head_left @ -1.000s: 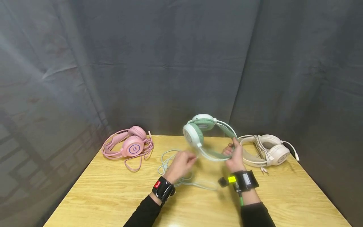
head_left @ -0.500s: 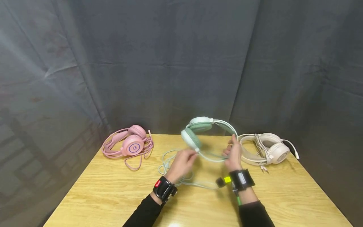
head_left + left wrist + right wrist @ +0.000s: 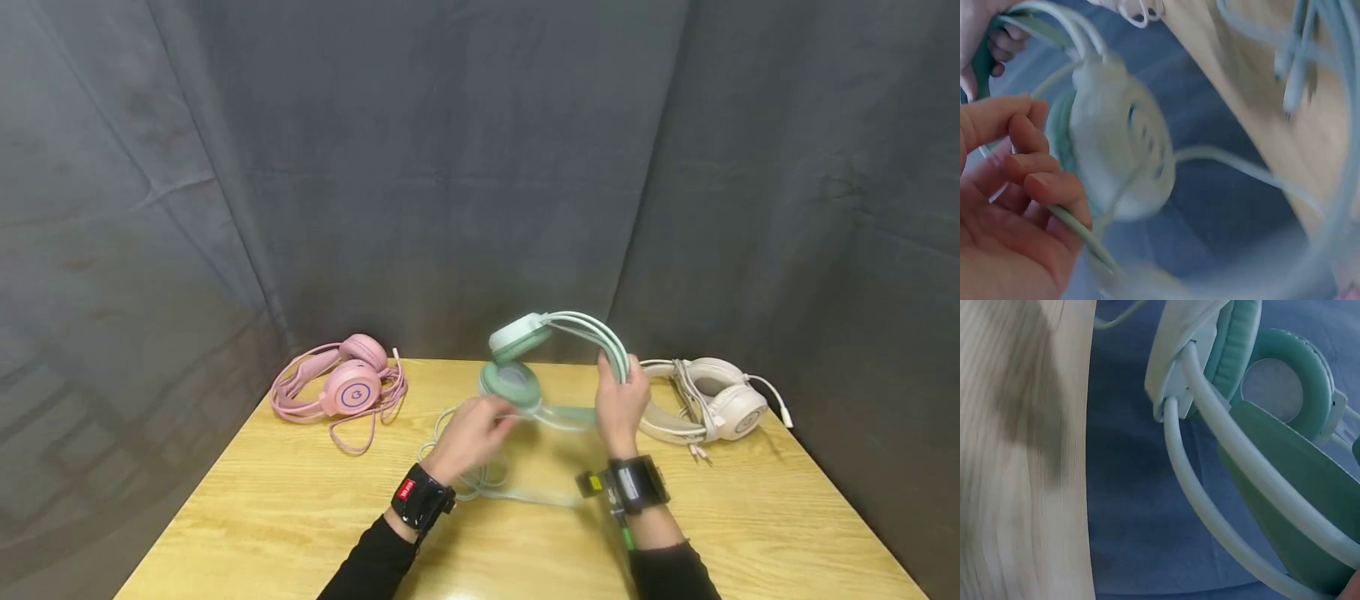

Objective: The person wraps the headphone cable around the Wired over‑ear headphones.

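— Head view first: what are the hands doing?

— The right hand point(image 3: 619, 402) is wrapped around the headband of the green headset point(image 3: 551, 360), holding it lifted off the wooden table point(image 3: 300, 508), over the far middle of the top. The left hand point(image 3: 471, 433) is a little apart from the right, just under the lower ear cup, with its fingers curled.

— Curled on what?

— The left wrist view shows the fingers point(image 3: 1035, 181) pinching a thin pale-green cable point(image 3: 1082, 234) that runs past the white back of the ear cup point(image 3: 1122, 156). That frame is blurred, so it is probably the headset's own cord, though I can't trace it to the cup.

— And from the right wrist?

— Close up, the two white headband rails point(image 3: 1222, 481), the green strap under them and both green cushions; the table edge runs down the left side.

— What lies around them?

— A loose tangle of the same pale cable point(image 3: 480, 479) sits on the table beneath the left hand. A pink headset point(image 3: 348, 383) with its cord lies at the far left, and a cream headset point(image 3: 712, 404), cord wound around it, at the far right, near the right hand. A dark cloth backdrop point(image 3: 450, 167) hangs behind.
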`<state>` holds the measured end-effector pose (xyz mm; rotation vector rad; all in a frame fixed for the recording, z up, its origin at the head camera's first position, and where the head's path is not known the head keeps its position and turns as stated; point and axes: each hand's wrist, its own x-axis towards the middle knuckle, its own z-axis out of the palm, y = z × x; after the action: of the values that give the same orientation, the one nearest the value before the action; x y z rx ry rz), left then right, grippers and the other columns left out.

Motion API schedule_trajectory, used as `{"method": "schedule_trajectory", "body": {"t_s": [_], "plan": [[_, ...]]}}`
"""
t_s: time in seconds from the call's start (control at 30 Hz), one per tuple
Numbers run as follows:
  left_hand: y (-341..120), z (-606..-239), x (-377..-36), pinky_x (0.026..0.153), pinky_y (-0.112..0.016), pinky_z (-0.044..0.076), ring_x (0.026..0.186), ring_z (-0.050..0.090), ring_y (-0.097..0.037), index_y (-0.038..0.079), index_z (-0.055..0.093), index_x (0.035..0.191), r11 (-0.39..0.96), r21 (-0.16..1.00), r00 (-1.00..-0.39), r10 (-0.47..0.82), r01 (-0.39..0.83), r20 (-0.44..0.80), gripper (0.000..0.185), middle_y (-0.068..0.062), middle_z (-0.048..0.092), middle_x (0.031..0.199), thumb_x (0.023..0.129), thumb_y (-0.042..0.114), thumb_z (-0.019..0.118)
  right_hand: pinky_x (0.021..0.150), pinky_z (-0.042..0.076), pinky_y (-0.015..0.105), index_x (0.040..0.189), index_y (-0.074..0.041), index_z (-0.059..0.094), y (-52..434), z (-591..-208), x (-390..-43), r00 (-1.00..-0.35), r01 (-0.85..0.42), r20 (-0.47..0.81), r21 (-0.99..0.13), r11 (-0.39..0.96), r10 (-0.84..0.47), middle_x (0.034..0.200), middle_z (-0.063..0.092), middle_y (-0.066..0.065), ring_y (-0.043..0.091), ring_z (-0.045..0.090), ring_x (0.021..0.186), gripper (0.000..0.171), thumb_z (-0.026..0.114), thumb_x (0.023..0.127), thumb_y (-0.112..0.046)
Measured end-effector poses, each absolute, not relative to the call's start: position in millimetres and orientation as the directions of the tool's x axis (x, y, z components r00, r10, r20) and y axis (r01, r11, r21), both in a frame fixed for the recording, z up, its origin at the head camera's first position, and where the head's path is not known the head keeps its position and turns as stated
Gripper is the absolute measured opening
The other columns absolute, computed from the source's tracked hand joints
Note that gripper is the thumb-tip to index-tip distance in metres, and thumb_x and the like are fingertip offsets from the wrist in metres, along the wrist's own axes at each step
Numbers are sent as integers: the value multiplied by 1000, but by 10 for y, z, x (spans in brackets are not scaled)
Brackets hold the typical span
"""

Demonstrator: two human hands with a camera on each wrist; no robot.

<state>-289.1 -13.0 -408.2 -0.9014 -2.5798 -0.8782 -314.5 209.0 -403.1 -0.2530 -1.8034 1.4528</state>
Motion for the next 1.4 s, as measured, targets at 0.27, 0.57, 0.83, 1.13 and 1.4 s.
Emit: {"method": "schedule_trajectory", "body": {"t_s": [0.27, 0.57, 0.83, 1.13, 1.4], "plan": [[-360, -3807, -3069, 55, -20, 42, 65, 47, -6, 12, 72, 93, 636, 119, -572, 577, 762, 583, 5, 4, 53, 78, 91, 13, 68, 69, 37, 31, 89, -4, 59, 2112, -4031, -3145, -672, -259, 482, -864, 432, 562, 69, 51, -6, 19, 49, 70, 18, 69, 89, -19], [-340, -3630, -3328, 63, -25, 52, 70, 62, -15, 7, 70, 101, 491, 638, -800, 445, 593, 402, 21, -10, 68, 89, 99, 23, 57, 73, 37, 32, 91, -5, 60, 2184, -4024, -3175, -690, -216, 442, -882, 419, 573, 74, 55, 1, 22, 50, 76, 22, 68, 90, -26], [-280, -3438, -3499, 50, -25, 44, 55, 51, -6, 20, 71, 85, 634, -53, -462, 616, 771, 638, 13, 7, 58, 71, 89, 32, 70, 70, 38, 32, 93, -6, 64, 2258, -4017, -3173, -736, -200, 436, -871, 449, 518, 72, 55, -1, 22, 51, 74, 24, 66, 92, -30], [-344, -3344, -3743, 53, -24, 45, 71, 45, -11, 19, 65, 101, 604, -324, -312, 713, 728, 629, 15, 2, 45, 84, 92, 8, 61, 41, 32, 23, 79, -13, 52, 2360, -3952, -3143, -894, -160, 249, -954, 254, 372, 50, 37, -12, 7, 35, 42, 35, 59, 95, -43], [-288, -3317, -3804, 56, -21, 36, 71, 40, -11, 20, 70, 97, 600, -162, -337, 629, 783, 701, 8, 3, 41, 77, 94, 26, 65, 36, 23, 19, 74, -15, 45, 2396, -3901, -3125, -976, -134, 130, -991, -13, 174, 49, 31, -12, 3, 27, 39, 31, 51, 101, -30]]}}
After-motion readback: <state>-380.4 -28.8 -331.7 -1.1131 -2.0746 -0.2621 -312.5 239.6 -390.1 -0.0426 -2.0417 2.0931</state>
